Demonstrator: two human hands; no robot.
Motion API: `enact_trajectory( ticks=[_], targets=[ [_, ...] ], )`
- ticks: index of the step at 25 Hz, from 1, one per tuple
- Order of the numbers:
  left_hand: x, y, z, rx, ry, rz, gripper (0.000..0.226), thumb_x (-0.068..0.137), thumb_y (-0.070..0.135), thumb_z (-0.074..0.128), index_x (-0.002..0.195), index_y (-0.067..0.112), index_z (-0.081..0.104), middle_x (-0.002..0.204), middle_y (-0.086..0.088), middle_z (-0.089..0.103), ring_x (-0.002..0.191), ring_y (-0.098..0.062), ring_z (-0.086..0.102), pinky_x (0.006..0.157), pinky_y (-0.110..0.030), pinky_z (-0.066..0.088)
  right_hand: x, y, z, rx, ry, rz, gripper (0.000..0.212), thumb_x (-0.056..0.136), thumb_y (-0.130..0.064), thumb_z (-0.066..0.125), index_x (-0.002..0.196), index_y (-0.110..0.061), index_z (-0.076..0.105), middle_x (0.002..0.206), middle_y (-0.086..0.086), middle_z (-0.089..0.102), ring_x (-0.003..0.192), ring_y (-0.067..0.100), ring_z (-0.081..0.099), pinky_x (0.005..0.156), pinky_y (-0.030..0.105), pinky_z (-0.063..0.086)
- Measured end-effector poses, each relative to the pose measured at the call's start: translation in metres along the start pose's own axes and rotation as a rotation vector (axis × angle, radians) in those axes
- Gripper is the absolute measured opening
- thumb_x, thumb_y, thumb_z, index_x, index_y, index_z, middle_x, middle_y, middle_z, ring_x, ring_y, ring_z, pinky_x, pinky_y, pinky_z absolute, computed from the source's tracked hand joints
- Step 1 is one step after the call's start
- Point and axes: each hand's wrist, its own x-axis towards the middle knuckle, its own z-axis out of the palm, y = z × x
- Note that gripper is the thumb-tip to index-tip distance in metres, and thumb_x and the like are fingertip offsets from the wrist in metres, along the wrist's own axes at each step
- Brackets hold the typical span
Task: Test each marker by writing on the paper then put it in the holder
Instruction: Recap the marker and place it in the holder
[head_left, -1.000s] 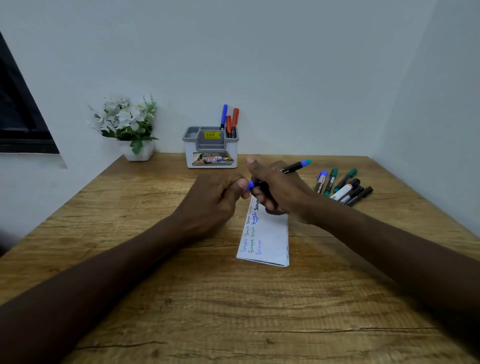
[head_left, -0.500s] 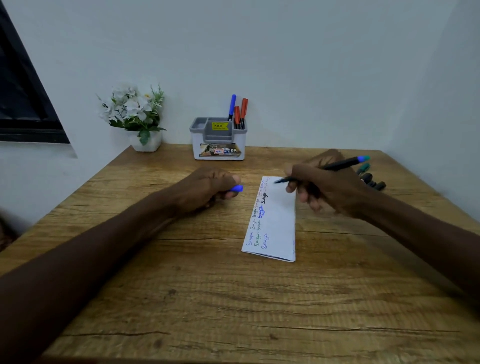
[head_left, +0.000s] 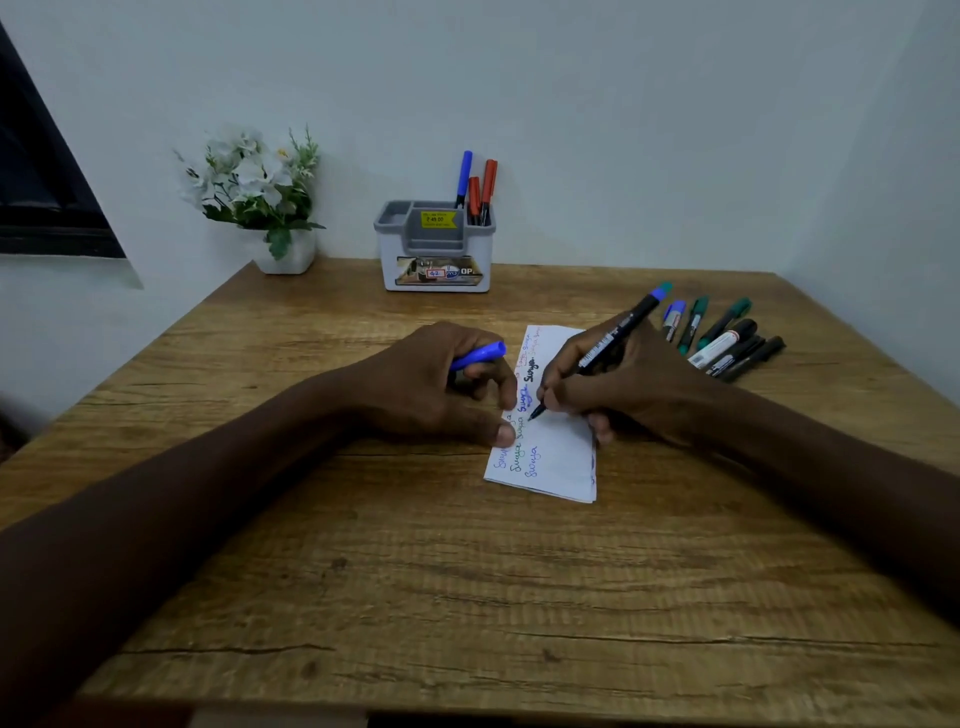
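Right hand (head_left: 623, 384) with marker (head_left: 613, 340), apparently on paper (head_left: 558, 457)

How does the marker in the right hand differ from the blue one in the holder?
The marker in the right hand slants, its bare tip at the paper; the blue marker in the holder stands nearly upright, touched by no hand. Both show blue at the upper end.

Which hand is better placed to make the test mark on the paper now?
Right hand: it grips the uncapped marker, tip at the paper. Left hand holds only the cap.
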Motion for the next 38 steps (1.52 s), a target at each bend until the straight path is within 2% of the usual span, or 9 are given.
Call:
enact_trajectory(
  ticks=[2, 3, 5, 8, 10, 16, 20, 26, 38],
  targets=[
    [0.0001, 0.0019, -0.0009, -0.006, -0.005, 0.01, 0.022, 0.075, 0.025, 0.09, 0.089, 0.024, 0.073, 0.079, 0.013, 0.068, 0.071, -0.008, 0.063, 0.067, -0.028, 0.053, 0.0, 0.0007, 0.003, -0.083, 0.002, -0.044, 0.005, 0.087, 0.007, 0.069, 0.083, 0.009, 0.07, 0.07, 0.031, 0.068, 0.036, 0.017, 0.056, 0.041, 0.024, 0.049],
    [-0.0001, 0.0023, -0.0011, -0.006, -0.001, 0.017, 0.022, 0.075, 0.027, 0.09, 0.083, 0.036, 0.072, 0.081, 0.005, 0.068, 0.073, -0.014, 0.064, 0.07, -0.035, 0.054, -0.0008, 0.001, 0.004, -0.107, -0.004, -0.05, 0.006, 0.088, 0.006, 0.068, 0.083, 0.01, 0.069, 0.066, 0.028, 0.068, 0.037, 0.018, 0.056, 0.042, 0.024, 0.049],
    [-0.0006, 0.0015, -0.001, -0.017, 0.005, 0.035, 0.024, 0.074, 0.03, 0.09, 0.079, 0.043, 0.071, 0.084, -0.001, 0.068, 0.077, -0.021, 0.065, 0.074, -0.041, 0.055, -0.0037, 0.0009, 0.0057, -0.134, -0.005, -0.062, 0.006, 0.088, 0.006, 0.068, 0.084, 0.009, 0.07, 0.059, 0.019, 0.069, 0.037, 0.017, 0.058, 0.043, 0.022, 0.049],
    [0.0003, 0.0006, -0.0007, -0.02, 0.004, 0.027, 0.023, 0.074, 0.033, 0.089, 0.09, 0.032, 0.074, 0.083, 0.002, 0.067, 0.077, -0.019, 0.065, 0.073, -0.039, 0.054, -0.0069, 0.0004, 0.0068, -0.162, -0.003, -0.081, 0.005, 0.089, 0.006, 0.069, 0.085, 0.008, 0.071, 0.06, 0.013, 0.071, 0.038, 0.015, 0.059, 0.042, 0.02, 0.048],
    [0.0014, 0.0001, -0.0006, 0.005, 0.009, 0.02, 0.025, 0.074, 0.033, 0.089, 0.094, 0.027, 0.075, 0.085, 0.001, 0.068, 0.077, -0.019, 0.065, 0.072, -0.037, 0.053, -0.0067, 0.0008, 0.0073, -0.173, -0.003, -0.08, 0.004, 0.089, 0.004, 0.07, 0.085, 0.006, 0.071, 0.063, 0.017, 0.072, 0.038, 0.015, 0.059, 0.042, 0.021, 0.049],
    [0.0025, -0.0027, -0.0016, 0.012, 0.01, 0.013, 0.026, 0.073, 0.034, 0.089, 0.091, 0.03, 0.072, 0.081, 0.006, 0.066, 0.073, -0.009, 0.062, 0.069, -0.03, 0.052, -0.0059, -0.0007, 0.0087, -0.188, -0.032, -0.082, 0.004, 0.09, 0.002, 0.071, 0.087, 0.0, 0.073, 0.068, 0.013, 0.074, 0.041, 0.013, 0.061, 0.042, 0.019, 0.05],
    [0.0035, -0.0044, -0.001, 0.024, 0.025, 0.009, 0.035, 0.073, 0.033, 0.09, 0.098, 0.014, 0.074, 0.079, 0.011, 0.066, 0.074, -0.01, 0.064, 0.071, -0.028, 0.053, -0.0063, 0.0011, 0.0065, -0.202, -0.004, -0.083, 0.005, 0.09, 0.001, 0.071, 0.085, 0.001, 0.072, 0.062, 0.015, 0.072, 0.04, 0.016, 0.061, 0.042, 0.022, 0.05],
    [0.0039, -0.0042, -0.0023, 0.018, 0.012, 0.02, 0.035, 0.074, 0.03, 0.09, 0.1, 0.013, 0.074, 0.077, 0.018, 0.066, 0.072, -0.003, 0.062, 0.065, -0.018, 0.05, -0.0052, -0.0004, 0.0073, -0.209, -0.008, -0.081, 0.005, 0.091, 0.0, 0.071, 0.086, 0.002, 0.072, 0.06, 0.011, 0.072, 0.04, 0.015, 0.061, 0.042, 0.021, 0.05],
    [0.0044, -0.0059, -0.0027, 0.028, 0.011, 0.039, 0.038, 0.073, 0.03, 0.09, 0.101, 0.01, 0.074, 0.078, 0.025, 0.067, 0.073, -0.002, 0.062, 0.068, -0.022, 0.051, -0.0048, -0.0015, 0.0083, -0.207, 0.004, -0.041, 0.004, 0.092, -0.002, 0.07, 0.088, 0.0, 0.071, 0.06, 0.011, 0.071, 0.04, 0.014, 0.061, 0.043, 0.021, 0.05]
  ],
)
